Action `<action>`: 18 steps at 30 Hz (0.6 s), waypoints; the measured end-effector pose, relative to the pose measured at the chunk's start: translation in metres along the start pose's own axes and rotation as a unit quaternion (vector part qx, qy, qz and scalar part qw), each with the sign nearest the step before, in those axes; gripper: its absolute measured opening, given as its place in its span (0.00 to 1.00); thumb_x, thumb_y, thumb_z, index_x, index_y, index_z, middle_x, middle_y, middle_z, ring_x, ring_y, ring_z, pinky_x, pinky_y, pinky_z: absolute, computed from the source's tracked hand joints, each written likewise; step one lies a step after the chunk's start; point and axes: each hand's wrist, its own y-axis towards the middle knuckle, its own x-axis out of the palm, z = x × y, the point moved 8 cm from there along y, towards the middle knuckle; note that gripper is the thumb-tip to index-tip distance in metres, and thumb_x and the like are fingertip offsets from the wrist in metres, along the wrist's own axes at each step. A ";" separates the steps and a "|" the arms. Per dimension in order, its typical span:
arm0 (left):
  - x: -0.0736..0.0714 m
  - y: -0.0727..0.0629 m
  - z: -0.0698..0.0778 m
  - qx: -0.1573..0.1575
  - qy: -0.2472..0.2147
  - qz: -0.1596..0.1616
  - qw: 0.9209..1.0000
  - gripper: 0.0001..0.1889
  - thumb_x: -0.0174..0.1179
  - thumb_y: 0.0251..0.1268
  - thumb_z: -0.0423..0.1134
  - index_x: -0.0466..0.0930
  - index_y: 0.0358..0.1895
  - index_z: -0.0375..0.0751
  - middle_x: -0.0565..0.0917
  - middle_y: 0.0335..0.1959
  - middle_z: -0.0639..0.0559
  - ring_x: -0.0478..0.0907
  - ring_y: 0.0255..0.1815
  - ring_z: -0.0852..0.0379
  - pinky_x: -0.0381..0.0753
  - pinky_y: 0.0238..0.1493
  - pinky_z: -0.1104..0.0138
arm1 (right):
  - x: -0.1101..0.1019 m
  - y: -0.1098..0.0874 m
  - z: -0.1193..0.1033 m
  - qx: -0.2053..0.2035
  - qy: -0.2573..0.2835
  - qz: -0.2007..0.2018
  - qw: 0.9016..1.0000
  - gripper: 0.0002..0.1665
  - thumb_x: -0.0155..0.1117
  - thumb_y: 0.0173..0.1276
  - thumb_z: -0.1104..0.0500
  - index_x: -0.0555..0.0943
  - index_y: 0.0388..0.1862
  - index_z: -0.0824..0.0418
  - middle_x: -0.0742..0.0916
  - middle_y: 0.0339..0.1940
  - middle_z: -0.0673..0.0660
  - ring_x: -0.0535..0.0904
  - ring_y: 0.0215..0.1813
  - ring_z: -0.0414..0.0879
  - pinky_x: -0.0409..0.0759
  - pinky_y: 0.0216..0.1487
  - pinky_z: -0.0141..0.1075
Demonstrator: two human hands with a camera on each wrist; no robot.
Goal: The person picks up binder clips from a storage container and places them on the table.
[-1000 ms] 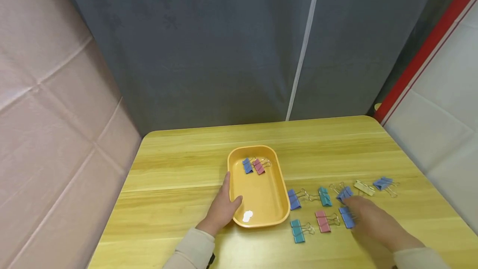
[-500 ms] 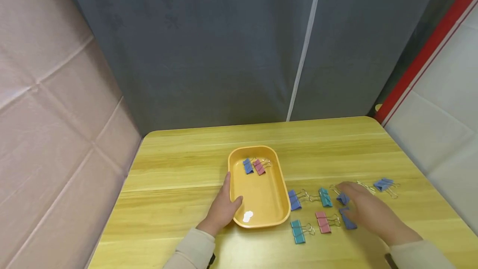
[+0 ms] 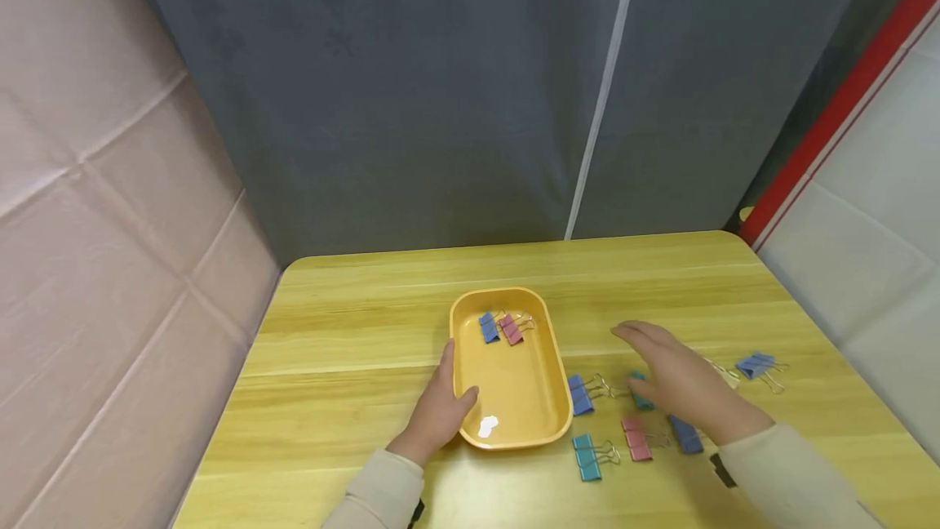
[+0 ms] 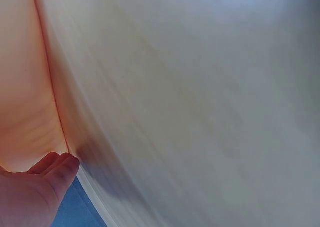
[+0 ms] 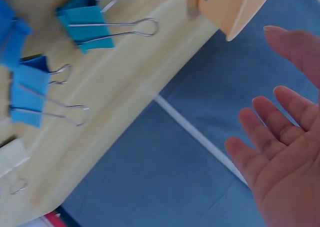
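Observation:
My left hand grips the left side of a yellow plastic tray, its thumb over the rim and its fingers along the outside wall. A blue binder clip and a pink binder clip lie inside, toward the far end. My right hand is over the scattered binder clips, fingers loosely extended and thumb apart. The right wrist view shows its bare palm, holding nothing. A teal binder clip is partly covered by this hand, and a pink binder clip lies just nearer.
Right of the tray lie a blue binder clip and a teal one. Another blue clip sits by my right sleeve. Farther right are a pale yellow clip and a blue one. A dark curtain hangs behind the table.
My right hand has moved left and away from the blue clips, its fingers spreading; it now covers one blue clip. The left hand and tray have stayed in place.

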 end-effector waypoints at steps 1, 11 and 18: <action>0.000 0.000 0.000 0.000 0.000 0.000 1.000 0.45 0.58 0.68 0.42 0.37 0.78 0.44 0.54 0.76 0.36 0.57 0.72 0.36 0.57 0.71 0.45 | -0.001 0.003 -0.002 -0.007 -0.004 0.002 1.000 0.41 0.75 0.55 0.61 0.69 0.67 0.67 0.74 0.65 0.68 0.70 0.64 0.65 0.75 0.58 0.57; -0.001 -0.001 0.001 -0.005 0.001 0.000 1.000 0.45 0.58 0.68 0.42 0.37 0.78 0.44 0.54 0.76 0.37 0.56 0.72 0.35 0.56 0.71 0.44 | 0.001 0.030 -0.016 -0.022 0.012 -0.004 1.000 0.43 0.76 0.54 0.60 0.69 0.67 0.65 0.74 0.65 0.67 0.70 0.65 0.64 0.75 0.59 0.56; 0.000 0.000 0.002 -0.004 -0.002 -0.003 1.000 0.45 0.58 0.68 0.42 0.36 0.79 0.45 0.54 0.76 0.37 0.56 0.73 0.36 0.57 0.71 0.45 | 0.012 0.052 -0.026 -0.033 0.034 -0.019 0.999 0.43 0.75 0.55 0.58 0.68 0.68 0.66 0.74 0.66 0.66 0.69 0.66 0.63 0.73 0.62 0.56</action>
